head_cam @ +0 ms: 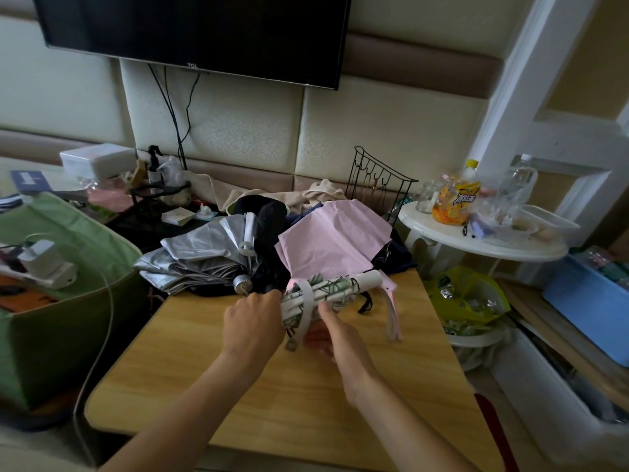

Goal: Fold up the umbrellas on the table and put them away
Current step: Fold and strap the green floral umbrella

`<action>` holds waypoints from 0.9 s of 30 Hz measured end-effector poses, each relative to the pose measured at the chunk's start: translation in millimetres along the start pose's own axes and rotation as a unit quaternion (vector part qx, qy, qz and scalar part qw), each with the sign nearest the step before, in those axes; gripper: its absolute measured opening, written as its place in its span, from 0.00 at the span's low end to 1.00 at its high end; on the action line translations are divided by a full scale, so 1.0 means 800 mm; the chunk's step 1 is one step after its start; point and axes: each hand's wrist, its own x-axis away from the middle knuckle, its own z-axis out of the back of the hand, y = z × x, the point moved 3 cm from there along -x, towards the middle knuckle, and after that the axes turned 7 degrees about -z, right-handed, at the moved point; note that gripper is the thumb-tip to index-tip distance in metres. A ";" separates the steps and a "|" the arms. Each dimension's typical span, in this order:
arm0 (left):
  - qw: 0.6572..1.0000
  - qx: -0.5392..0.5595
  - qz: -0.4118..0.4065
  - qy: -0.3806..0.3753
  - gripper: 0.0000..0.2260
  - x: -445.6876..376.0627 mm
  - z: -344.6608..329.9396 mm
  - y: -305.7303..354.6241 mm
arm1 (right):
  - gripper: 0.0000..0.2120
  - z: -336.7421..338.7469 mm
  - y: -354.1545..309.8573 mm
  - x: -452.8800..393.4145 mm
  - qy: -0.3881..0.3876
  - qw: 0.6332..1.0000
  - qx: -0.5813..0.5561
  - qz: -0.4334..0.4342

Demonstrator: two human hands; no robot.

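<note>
A folded white umbrella with a green leaf print (332, 290) lies across the far part of the wooden table (218, 362), a white strap wrapped round it. My left hand (253, 327) grips its near end. My right hand (335, 332) pinches the bundle and strap from the right side. Behind it lie a pink umbrella (335, 245) with its canopy loose, a silver umbrella (200, 257) collapsed but unrolled, and a black umbrella (270, 233) between them.
A green fabric bag (64, 274) with a white charger stands at the left. A black wire rack (376, 182) stands behind the umbrellas. A white round side table (476, 245) with bottles stands at the right, above a bin with a yellow bag (466, 298).
</note>
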 end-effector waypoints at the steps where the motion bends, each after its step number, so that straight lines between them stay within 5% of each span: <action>1: 1.000 -0.003 0.005 0.000 0.03 0.000 -0.001 -0.001 | 0.27 0.002 -0.002 0.001 -0.011 1.000 0.000 0.017; 6: 1.000 -0.012 0.012 0.007 0.05 0.000 -0.002 -0.001 | 0.31 0.002 0.005 -0.004 -0.071 0.996 -0.006 0.056; 9: 1.000 -0.019 0.014 0.006 0.04 -0.003 -0.003 0.002 | 0.25 -0.005 0.002 -0.003 -0.101 0.991 -0.076 0.033; 18: 0.999 -0.023 0.004 0.035 0.01 -0.005 -0.002 0.008 | 0.25 -0.017 0.004 -0.016 -0.030 0.998 -0.035 0.047; 21: 0.999 -0.021 0.014 0.030 0.01 -0.006 -0.001 0.007 | 0.31 -0.021 0.006 -0.022 -0.058 0.997 -0.018 0.054; 27: 0.998 -0.004 0.046 0.032 0.05 -0.009 0.005 -0.010 | 0.23 -0.005 -0.004 -0.010 -0.098 0.989 -0.033 0.108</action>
